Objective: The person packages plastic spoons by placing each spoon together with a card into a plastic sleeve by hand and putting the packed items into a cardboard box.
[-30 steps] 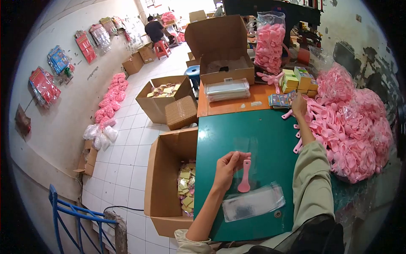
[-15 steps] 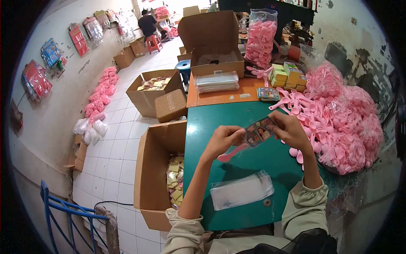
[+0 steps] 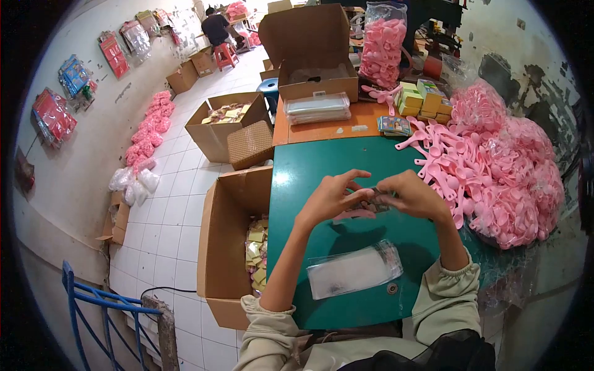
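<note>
Above the green table, my left hand and my right hand meet fingertip to fingertip. Between them is a clear plastic bag with a pink spoon, partly hidden by my left fingers. Both hands are closed on the bag; the card between them is mostly hidden by my fingers. Below the hands lies a stack of clear plastic bags. A stack of printed cards rests at the back right, beside a large heap of pink spoons.
An open carton with packed items stands left of the table. Further back are another carton, an open box, a bag of pink spoons and small yellow boxes. A seated person is far off. A blue railing stands lower left.
My right hand has come from the card stack to my left hand, bringing a card. The card, visible half a second ago, is now mostly covered by fingers.
</note>
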Motion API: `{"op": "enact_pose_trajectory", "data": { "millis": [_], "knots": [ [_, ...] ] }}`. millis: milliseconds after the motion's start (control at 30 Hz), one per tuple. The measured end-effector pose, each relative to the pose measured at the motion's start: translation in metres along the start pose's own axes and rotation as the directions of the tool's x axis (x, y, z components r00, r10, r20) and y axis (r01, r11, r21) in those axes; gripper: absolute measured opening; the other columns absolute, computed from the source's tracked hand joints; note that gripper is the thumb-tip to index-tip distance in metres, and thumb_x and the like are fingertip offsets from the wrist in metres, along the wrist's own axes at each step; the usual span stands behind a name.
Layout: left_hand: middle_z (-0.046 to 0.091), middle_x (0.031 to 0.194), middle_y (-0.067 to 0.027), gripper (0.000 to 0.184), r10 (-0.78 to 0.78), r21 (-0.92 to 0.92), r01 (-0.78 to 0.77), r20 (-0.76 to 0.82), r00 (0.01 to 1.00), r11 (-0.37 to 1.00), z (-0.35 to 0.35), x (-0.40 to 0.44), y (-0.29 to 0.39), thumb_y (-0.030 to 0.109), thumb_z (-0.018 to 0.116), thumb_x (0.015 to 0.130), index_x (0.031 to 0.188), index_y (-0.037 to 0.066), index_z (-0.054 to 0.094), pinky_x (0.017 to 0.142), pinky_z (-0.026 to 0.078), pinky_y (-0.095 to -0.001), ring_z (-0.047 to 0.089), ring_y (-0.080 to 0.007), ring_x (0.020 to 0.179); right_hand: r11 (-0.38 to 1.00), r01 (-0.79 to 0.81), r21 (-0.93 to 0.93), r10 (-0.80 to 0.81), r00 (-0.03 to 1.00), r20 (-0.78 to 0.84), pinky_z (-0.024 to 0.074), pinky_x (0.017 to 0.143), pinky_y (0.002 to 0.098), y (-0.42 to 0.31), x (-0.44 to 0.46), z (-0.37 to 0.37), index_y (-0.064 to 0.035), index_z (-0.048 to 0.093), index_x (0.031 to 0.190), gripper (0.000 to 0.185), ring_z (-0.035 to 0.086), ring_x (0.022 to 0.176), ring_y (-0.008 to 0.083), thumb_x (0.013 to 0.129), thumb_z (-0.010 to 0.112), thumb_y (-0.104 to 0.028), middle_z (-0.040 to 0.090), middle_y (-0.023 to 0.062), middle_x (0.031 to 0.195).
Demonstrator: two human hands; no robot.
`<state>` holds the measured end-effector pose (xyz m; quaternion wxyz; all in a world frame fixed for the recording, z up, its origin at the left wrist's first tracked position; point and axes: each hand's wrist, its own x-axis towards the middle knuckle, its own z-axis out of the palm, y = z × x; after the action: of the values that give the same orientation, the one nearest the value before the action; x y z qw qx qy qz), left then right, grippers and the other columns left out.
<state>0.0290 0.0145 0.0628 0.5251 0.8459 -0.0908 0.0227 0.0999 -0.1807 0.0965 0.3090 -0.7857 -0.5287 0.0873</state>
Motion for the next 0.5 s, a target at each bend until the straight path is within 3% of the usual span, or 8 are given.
{"op": "enact_pose_trajectory", "data": {
  "millis": [67,167,267,367,500],
  "knots": [
    [0.068,0.09,-0.0117,0.036,-0.094,-0.014,0.095,0.074,0.993,0.995,-0.007,-0.002,0.011,0.025,0.064,0.084,0.114,0.006,0.057,0.071,0.051,-0.0293,0.065,-0.0159,0.082,0.997,-0.038,0.064,0.042,0.997,-0.065,0.0425,0.055,0.0314,-0.003,0.0,-0.007,0.0001,0.06,0.075,0.008,0.053,0.056,0.0231,0.076,0.062,-0.008,0.058,0.0121,0.063],
    [0.067,0.091,-0.0098,0.036,0.022,-0.015,-0.021,0.038,0.999,1.0,-0.011,0.001,-0.012,0.026,0.063,0.084,0.112,0.004,0.057,0.072,0.051,-0.0279,0.064,-0.0141,0.083,0.978,-0.079,0.196,0.115,0.977,-0.181,0.0402,0.052,0.0271,-0.002,-0.002,-0.016,0.0002,0.059,0.073,0.012,0.051,0.053,0.0114,0.072,0.069,-0.007,0.055,0.0071,0.058],
    [0.066,0.089,-0.0078,0.034,-0.059,0.024,0.057,0.077,0.995,0.998,-0.017,0.0,-0.011,0.026,0.063,0.085,0.108,0.002,0.058,0.073,0.05,-0.0263,0.063,-0.0119,0.082,0.969,-0.149,0.195,0.186,0.964,-0.19,0.0403,0.052,0.0273,0.002,-0.005,-0.023,0.0006,0.059,0.073,0.014,0.05,0.053,0.0116,0.072,0.07,-0.008,0.056,0.0069,0.058],
    [0.066,0.086,-0.0054,0.031,-0.036,-0.076,0.042,0.071,0.997,0.996,-0.015,0.001,-0.018,0.026,0.063,0.085,0.105,0.002,0.059,0.072,0.05,-0.0252,0.061,-0.0098,0.08,0.97,-0.121,0.21,0.161,0.969,-0.185,0.04,0.052,0.0265,0.006,-0.006,-0.024,0.0008,0.058,0.075,0.015,0.05,0.053,0.0105,0.074,0.07,-0.009,0.056,0.0066,0.058],
    [0.065,0.081,-0.0033,0.03,-0.046,-0.063,0.051,0.079,0.996,0.997,-0.012,0.004,-0.025,0.028,0.063,0.085,0.1,0.002,0.061,0.066,0.048,-0.023,0.059,-0.0072,0.074,0.958,-0.118,0.26,0.162,0.974,-0.157,0.0398,0.052,0.0261,0.012,-0.006,-0.021,0.0006,0.058,0.077,0.014,0.049,0.054,0.0098,0.075,0.069,-0.009,0.055,0.0063,0.059]
  ]
}}
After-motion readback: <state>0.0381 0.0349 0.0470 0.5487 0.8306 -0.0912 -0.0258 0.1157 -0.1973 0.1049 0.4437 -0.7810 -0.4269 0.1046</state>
